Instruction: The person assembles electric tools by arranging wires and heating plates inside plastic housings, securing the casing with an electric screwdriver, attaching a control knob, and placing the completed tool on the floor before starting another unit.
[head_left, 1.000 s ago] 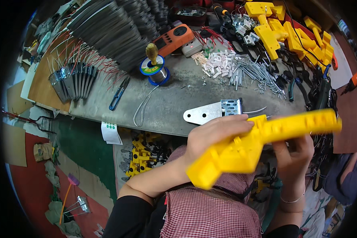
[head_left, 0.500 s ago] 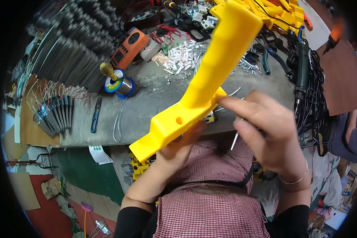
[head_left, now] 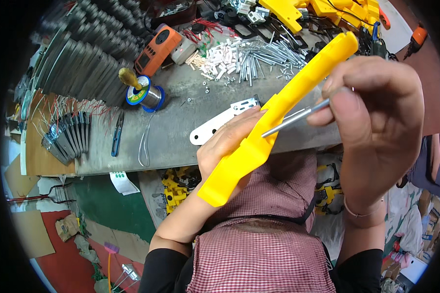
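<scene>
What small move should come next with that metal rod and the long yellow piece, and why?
Probably ease the rod's tip a little further down into the yellow plastic housing. The right hand pinches the thin metal rod at its upper end, with its lower tip right at the housing's edge, while the left hand steadies the housing from beneath. Whether the tip is already seated cannot be told.

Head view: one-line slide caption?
Left hand grips a long yellow plastic shell while the right hand holds a thin metal rod against it, above a cluttered grey workbench.
</scene>
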Motion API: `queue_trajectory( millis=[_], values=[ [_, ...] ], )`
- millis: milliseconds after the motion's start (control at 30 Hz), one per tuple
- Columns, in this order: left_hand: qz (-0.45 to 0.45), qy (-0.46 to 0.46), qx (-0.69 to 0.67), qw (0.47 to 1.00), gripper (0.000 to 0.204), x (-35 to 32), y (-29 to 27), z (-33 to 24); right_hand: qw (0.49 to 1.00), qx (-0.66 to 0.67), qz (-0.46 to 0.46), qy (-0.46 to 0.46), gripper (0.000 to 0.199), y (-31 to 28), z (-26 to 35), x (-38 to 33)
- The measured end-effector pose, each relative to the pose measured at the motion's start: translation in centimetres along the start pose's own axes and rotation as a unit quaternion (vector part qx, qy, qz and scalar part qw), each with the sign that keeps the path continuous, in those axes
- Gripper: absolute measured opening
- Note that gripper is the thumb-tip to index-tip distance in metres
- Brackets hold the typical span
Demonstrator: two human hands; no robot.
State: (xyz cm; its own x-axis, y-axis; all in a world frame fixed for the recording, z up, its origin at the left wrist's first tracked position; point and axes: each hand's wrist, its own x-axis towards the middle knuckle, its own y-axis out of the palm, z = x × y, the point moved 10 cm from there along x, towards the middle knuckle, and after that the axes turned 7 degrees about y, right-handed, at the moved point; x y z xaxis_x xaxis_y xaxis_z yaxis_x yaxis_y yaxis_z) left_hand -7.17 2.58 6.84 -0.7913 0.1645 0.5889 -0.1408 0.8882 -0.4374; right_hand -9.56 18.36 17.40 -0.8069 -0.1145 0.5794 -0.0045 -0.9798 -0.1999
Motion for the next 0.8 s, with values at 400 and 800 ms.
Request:
queue_trajectory(
  millis=[400, 800],
  values=[
    [-0.040, -0.025, 0.024, 0.999, 0.029, 1.0, -0.9, 1.5, 0.999, 0.008, -0.026, 0.034, 0.015, -0.4, -1.7, 0.7],
    [0.003, 0.057, 0.124, 0.991, 0.034, 2.1, -0.5, 0.4, 0.995, -0.014, -0.038, 0.086, 0.014, -1.6, -4.1, 1.6]
  ],
)
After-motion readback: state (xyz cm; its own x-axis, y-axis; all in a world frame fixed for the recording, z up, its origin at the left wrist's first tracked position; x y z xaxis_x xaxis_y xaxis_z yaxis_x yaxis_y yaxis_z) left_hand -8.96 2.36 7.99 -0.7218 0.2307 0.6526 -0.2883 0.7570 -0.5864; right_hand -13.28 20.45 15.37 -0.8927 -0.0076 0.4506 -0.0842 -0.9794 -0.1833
